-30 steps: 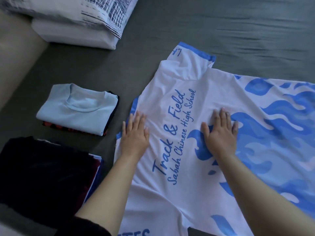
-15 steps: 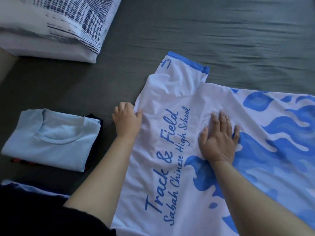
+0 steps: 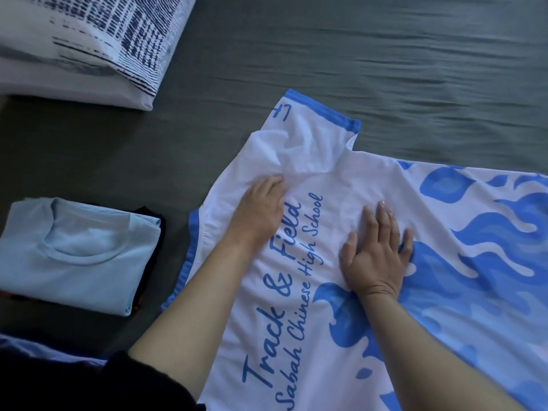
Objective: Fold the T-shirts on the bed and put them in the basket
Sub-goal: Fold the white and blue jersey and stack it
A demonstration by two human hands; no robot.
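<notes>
A white T-shirt [image 3: 341,179] with blue flame print and blue "Track & Field" lettering lies spread on the dark grey bed sheet [image 3: 385,69]. My left hand [image 3: 261,209] is on its shoulder by the sleeve, fingers curled and gripping bunched fabric pulled inward over the shirt. My right hand [image 3: 376,250] presses flat on the middle of the shirt, fingers straight. A folded light blue T-shirt [image 3: 74,250] tops a small stack of folded clothes to the left. No basket is in view.
A white pillow with a dark striped pattern [image 3: 89,40] lies at the top left. Dark clothing [image 3: 44,381] fills the bottom left corner. Bare sheet stretches beyond the shirt toward the top right.
My left hand went from lying flat to gripping the shirt's left edge, then drew the shoulder fabric inward so it bunches by the sleeve. My right hand stayed flat on the shirt.
</notes>
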